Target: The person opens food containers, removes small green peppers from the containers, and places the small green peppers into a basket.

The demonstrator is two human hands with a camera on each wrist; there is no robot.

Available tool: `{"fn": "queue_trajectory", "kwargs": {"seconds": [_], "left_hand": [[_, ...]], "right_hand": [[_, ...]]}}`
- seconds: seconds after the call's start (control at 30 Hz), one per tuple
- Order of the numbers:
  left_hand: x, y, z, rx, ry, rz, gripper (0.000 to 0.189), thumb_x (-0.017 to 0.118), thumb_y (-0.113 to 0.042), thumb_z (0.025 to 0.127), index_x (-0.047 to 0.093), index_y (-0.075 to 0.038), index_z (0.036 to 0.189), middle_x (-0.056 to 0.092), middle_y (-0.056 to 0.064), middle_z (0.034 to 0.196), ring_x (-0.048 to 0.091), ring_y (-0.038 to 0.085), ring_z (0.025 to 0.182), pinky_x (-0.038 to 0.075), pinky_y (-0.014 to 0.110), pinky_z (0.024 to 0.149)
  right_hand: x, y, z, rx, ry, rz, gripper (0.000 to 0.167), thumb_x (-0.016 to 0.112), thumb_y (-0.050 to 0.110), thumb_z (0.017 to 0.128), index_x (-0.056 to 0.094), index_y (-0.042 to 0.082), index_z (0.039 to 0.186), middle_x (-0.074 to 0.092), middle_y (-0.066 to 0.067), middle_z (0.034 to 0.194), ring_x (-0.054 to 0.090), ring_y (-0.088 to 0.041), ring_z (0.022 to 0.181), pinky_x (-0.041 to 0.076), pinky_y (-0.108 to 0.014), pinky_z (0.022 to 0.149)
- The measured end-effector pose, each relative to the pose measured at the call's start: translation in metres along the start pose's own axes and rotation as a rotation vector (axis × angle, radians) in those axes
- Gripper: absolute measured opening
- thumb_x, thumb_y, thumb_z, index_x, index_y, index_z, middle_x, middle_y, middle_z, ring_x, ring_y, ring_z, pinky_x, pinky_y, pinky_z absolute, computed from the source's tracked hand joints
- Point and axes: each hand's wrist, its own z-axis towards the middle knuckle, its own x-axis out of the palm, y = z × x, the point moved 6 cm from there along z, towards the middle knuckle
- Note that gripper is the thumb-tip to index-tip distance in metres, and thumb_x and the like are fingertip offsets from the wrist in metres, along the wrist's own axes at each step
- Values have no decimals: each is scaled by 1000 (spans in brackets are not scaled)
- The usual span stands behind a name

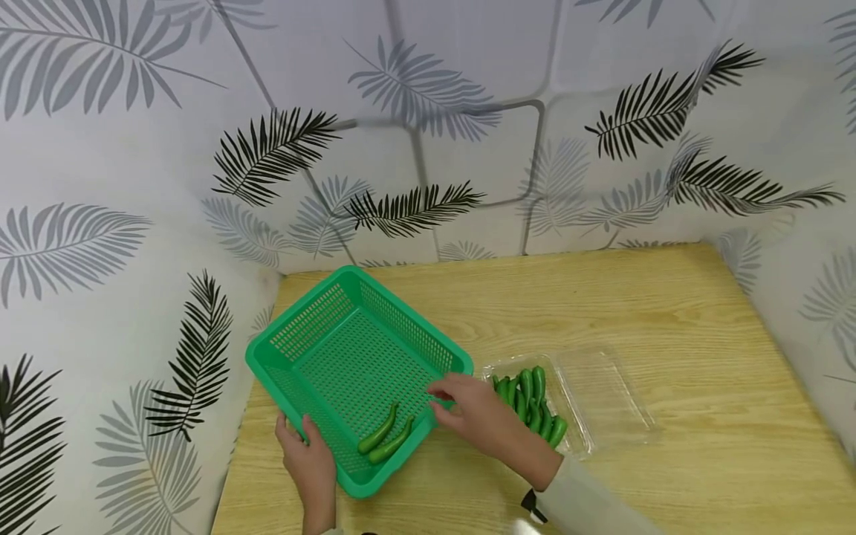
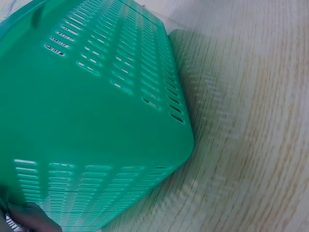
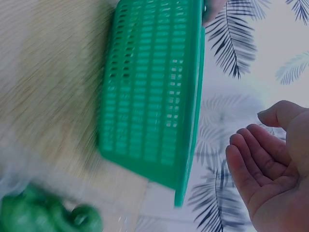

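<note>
A green plastic basket [image 1: 354,364] stands at the left of the wooden table, with two green chili peppers [image 1: 384,438] lying near its front corner. My left hand [image 1: 309,461] holds the basket at its near left side; a dark fingertip [image 2: 34,217] shows against the outer wall in the left wrist view. Over the basket's right rim is my right hand [image 1: 478,416]. Its fingers are loosely curved and hold nothing, as the right wrist view shows of the hand [image 3: 270,174]. More green chili peppers [image 1: 531,405] fill a clear plastic box to the right.
The clear box's lid [image 1: 608,397] lies folded open on its right side. The wooden table [image 1: 709,334] extends to the right and front. Leaf-patterned wall covering [image 1: 461,163] rises behind the table and along both sides.
</note>
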Motion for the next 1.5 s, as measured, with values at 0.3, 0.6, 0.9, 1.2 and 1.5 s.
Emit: {"fn": "queue_trajectory", "kwargs": {"seconds": [0.3, 0.6, 0.9, 1.2, 1.5], "left_hand": [[0, 0, 0, 4, 3, -6, 52, 38, -29, 101, 24, -3, 143, 56, 17, 81, 55, 23, 62, 43, 28, 48], [0, 5, 1, 3, 1, -18, 53, 37, -32, 101, 24, -5, 144, 57, 18, 83, 57, 26, 65, 44, 27, 49], [0, 5, 1, -12, 2, -23, 53, 37, -33, 101, 23, -5, 144, 57, 18, 87, 58, 29, 71, 44, 26, 51], [1, 4, 0, -10, 15, -22, 56, 36, -34, 101, 21, -5, 145, 55, 17, 81, 58, 27, 67, 44, 27, 49], [0, 4, 1, -8, 5, -25, 55, 37, -34, 100, 23, -6, 145, 57, 16, 83, 57, 27, 66, 44, 26, 49]], "right_hand": [[-31, -32, -34, 113, -138, -70, 14, 66, 16, 86, 68, 11, 100, 64, 3, 94, 60, -10, 84, 51, -27, 70], [-52, -83, -63, 366, -213, -212, 18, 67, 11, 85, 67, 1, 100, 64, -8, 91, 61, -21, 82, 50, -35, 68], [-23, -96, -66, 462, -64, -160, 29, 67, 19, 86, 63, -2, 107, 64, -9, 94, 60, -18, 82, 50, -34, 70], [-3, -99, -67, 515, -48, -137, 31, 71, 12, 81, 63, -3, 107, 58, -7, 87, 52, -15, 72, 44, -28, 60], [1, -99, -69, 590, -78, -125, 33, 67, 11, 80, 61, -2, 110, 60, -11, 94, 56, -21, 79, 48, -35, 64]]}}
